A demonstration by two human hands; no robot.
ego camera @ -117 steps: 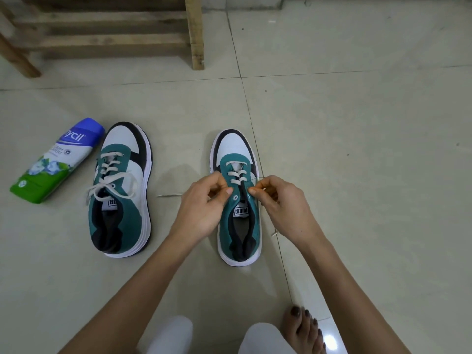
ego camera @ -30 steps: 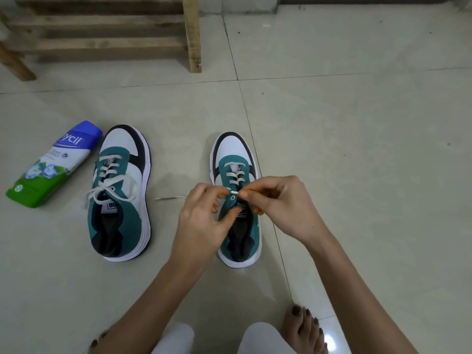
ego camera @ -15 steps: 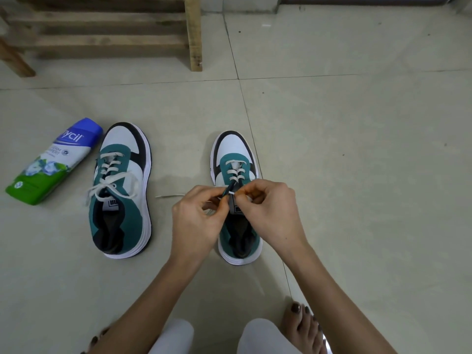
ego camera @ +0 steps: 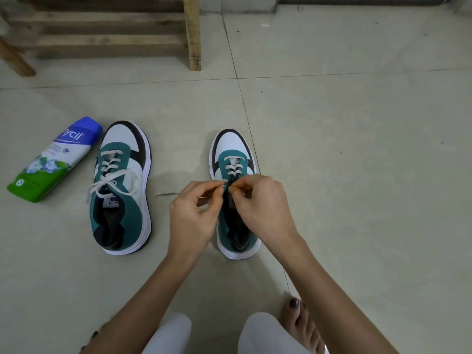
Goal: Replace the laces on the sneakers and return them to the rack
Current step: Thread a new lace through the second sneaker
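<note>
Tiled floor (ego camera: 357, 175), mid-lacing: left hand (ego camera: 194, 215) pinched lace tip (ego camera: 224, 184), right hand (ego camera: 260, 205) pinched sneaker (ego camera: 232, 144) at eyelet; next probably needed threading through.

A bottle (ego camera: 53, 159) is lying at left, just beside the first sneaker (ego camera: 120, 190). The second sneaker (ego camera: 233, 149) is sitting at centre, the rack (ego camera: 102, 29) standing upper left.

Upper eyelets of the half-laced sneaker (ego camera: 233, 146) behind left hand (ego camera: 194, 215) and right hand (ego camera: 263, 203); wooden rack (ego camera: 102, 44) cropped at top edge.

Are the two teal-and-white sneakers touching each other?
Apart. Head view shows bare tiled floor between the tied teal-and-white sneaker and the half-laced teal-and-white sneaker.
</note>
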